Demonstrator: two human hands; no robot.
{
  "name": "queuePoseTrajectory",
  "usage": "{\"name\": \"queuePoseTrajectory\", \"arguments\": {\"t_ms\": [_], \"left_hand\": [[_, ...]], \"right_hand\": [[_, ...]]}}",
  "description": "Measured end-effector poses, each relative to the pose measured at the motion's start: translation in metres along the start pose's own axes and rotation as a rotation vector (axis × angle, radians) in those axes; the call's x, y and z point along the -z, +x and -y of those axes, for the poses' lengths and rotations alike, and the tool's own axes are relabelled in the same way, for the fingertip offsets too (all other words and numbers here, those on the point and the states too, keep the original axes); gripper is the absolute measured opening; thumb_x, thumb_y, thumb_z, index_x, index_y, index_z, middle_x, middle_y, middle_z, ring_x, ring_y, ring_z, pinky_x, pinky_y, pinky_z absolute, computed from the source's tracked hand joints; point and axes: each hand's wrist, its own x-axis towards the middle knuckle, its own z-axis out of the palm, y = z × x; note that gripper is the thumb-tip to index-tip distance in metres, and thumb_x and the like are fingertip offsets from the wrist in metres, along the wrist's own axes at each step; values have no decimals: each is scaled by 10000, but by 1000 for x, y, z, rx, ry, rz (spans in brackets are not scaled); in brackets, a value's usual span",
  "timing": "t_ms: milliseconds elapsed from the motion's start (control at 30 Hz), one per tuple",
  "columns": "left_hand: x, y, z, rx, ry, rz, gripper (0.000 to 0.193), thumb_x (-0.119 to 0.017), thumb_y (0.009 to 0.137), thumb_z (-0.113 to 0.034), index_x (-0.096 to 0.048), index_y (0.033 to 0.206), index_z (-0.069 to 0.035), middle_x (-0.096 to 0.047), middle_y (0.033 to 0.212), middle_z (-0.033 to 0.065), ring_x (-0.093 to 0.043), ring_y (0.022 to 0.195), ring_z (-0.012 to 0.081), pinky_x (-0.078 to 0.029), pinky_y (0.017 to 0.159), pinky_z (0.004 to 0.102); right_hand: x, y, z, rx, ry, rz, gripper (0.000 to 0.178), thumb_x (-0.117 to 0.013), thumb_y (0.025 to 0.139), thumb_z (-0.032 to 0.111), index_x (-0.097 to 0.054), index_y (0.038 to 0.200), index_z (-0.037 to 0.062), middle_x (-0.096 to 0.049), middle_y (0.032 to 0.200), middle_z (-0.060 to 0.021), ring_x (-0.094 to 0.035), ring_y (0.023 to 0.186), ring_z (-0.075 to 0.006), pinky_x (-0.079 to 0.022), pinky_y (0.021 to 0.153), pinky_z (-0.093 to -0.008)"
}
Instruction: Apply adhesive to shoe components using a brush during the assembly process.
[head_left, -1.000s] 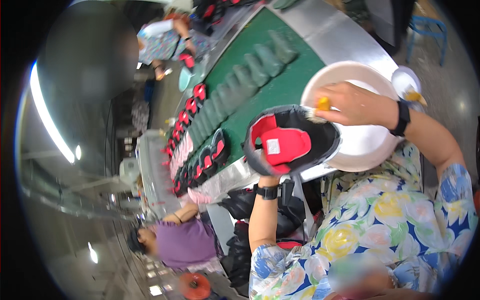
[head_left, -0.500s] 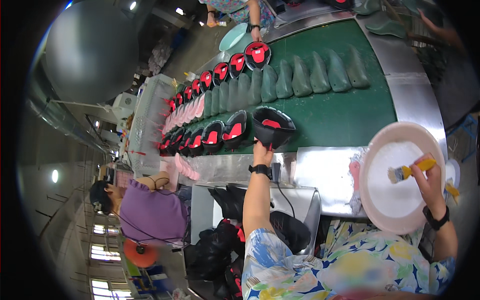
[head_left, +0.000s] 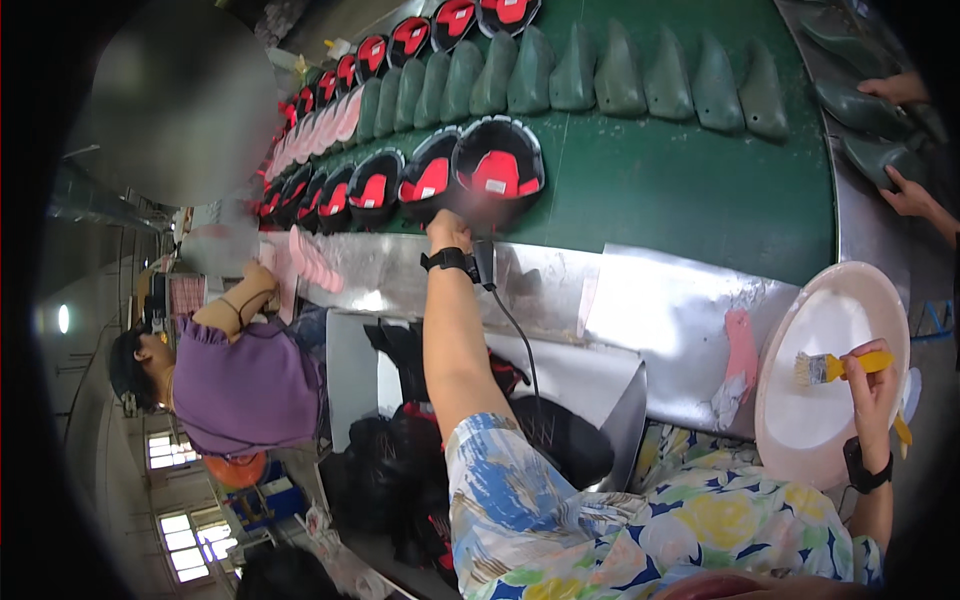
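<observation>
My left hand (head_left: 449,232) reaches forward to the near edge of the green belt. Its fingers are curled at the lower end of a black shoe upper (head_left: 522,145) with red lining, the rightmost in the near row. That upper stands beside another black upper (head_left: 431,160). My right hand (head_left: 872,389) is closed on the yellow handle of a paintbrush (head_left: 824,369). The brush's bristles point left over a pale pink basin (head_left: 775,420), which holds white liquid.
Green shoe lasts (head_left: 620,75) line the belt's middle; pink pieces (head_left: 318,262) lie left. Black shoes (head_left: 560,440) fill a bin below my left arm. A person in purple (head_left: 250,385) works at left. Another person's hands (head_left: 910,195) hold lasts at far right. A cable (head_left: 525,330) hangs from my left wrist.
My left hand has brought the shoe upper left, up against the near row. The view has shifted. My right hand still holds the brush over the basin.
</observation>
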Motion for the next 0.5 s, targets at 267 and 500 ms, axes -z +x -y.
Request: {"name": "queuePoseTrajectory", "arguments": {"t_ms": [267,500], "left_hand": [[102,-178,-70,-612,989,640,476,-625,879,-104,-546,1344,-40,-633,1262,132,-645,1082,237,-505,931,375],[101,-305,59,-949,1967,194,668,-701,717,-568,-677,1194,-101,-511,1403,192,-392,1339,453,-292,1100,627]], "right_hand": [[25,1,-3,202,-72,72,69,-583,975,85,-579,1006,23,-570,966,-53,-580,851,-104,-460,753,-227],[12,-21,-8,223,11,112,51,-604,931,49,-585,943,3,-588,883,-44,-582,824,-114,-451,747,-238]]}}
